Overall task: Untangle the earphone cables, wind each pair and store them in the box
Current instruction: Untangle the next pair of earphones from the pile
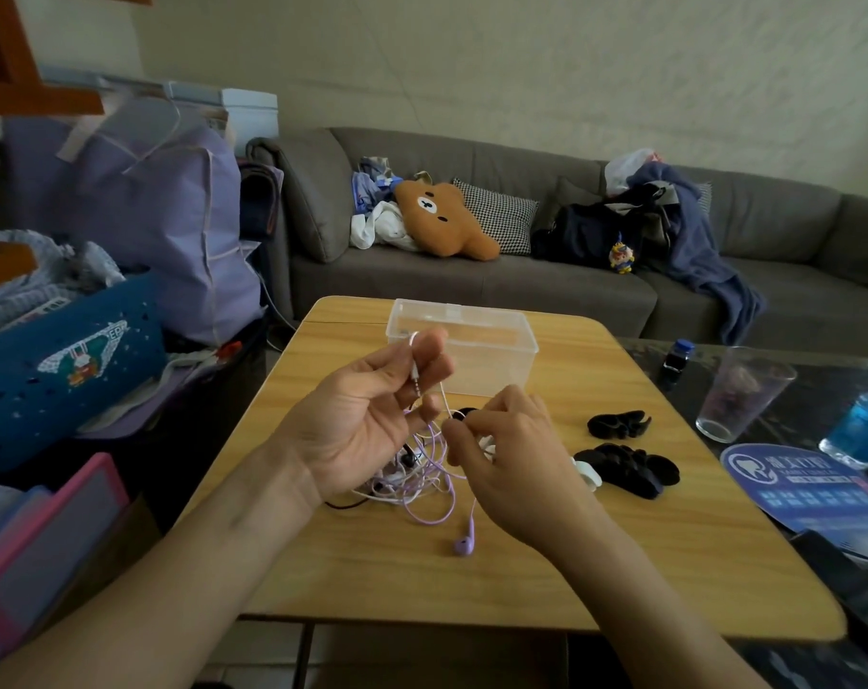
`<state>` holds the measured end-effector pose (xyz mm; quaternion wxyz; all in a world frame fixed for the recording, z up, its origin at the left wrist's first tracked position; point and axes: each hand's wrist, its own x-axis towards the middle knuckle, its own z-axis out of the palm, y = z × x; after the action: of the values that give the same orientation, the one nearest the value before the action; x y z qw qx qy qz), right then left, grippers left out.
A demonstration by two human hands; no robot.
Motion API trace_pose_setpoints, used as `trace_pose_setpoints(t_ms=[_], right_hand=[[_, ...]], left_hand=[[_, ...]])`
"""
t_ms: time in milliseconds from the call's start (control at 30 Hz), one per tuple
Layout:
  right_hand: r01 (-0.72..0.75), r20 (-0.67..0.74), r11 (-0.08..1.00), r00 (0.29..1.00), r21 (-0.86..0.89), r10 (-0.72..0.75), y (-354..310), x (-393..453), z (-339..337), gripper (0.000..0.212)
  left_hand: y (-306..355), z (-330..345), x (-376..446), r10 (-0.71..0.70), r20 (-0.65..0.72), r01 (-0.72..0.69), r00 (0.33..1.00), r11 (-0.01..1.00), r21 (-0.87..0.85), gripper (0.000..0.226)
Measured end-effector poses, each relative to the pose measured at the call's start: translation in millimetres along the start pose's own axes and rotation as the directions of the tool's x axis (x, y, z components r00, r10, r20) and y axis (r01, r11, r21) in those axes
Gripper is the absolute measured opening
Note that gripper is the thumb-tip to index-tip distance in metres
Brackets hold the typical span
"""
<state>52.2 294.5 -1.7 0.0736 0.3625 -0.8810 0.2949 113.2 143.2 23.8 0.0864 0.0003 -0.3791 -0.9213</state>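
Note:
A tangle of earphone cables (424, 482), white, lilac and black, lies on the wooden table (546, 554). My left hand (367, 420) is raised above it, pinching a white cable near its jack plug (416, 377). My right hand (511, 455) pinches the same white cable lower down, just above the tangle. A lilac earbud (464, 543) lies loose at the front of the tangle. The clear plastic box (464, 340) stands open behind my hands, with nothing visible inside.
Two black bundles (626, 467) (617, 424) lie on the table to the right, with a small white piece (589, 477) beside them. A drinking glass (740, 397), a small bottle (675, 363) and a blue fan (800, 484) sit on the dark table at right. A sofa stands behind.

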Motion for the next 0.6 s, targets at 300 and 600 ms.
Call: trace_pose_setpoints(t_ms=[300,600], right_hand=[[-0.045,0.294,0.966,0.955,0.253,-0.032,0.2,-4.3,-3.4,0.035],[0.07,0.274,0.959,0.95,0.275,-0.148,4.0,-5.1,-11.1,0.037]], left_hand=[[-2.2,-1.0,2.5,0.105,-0.053,-0.098,0.993,0.988,0.119,0.014],[-14.3,-1.2,2.0,0.438,-0.125,-0.314,0.891,0.789,0.528,0.017]])
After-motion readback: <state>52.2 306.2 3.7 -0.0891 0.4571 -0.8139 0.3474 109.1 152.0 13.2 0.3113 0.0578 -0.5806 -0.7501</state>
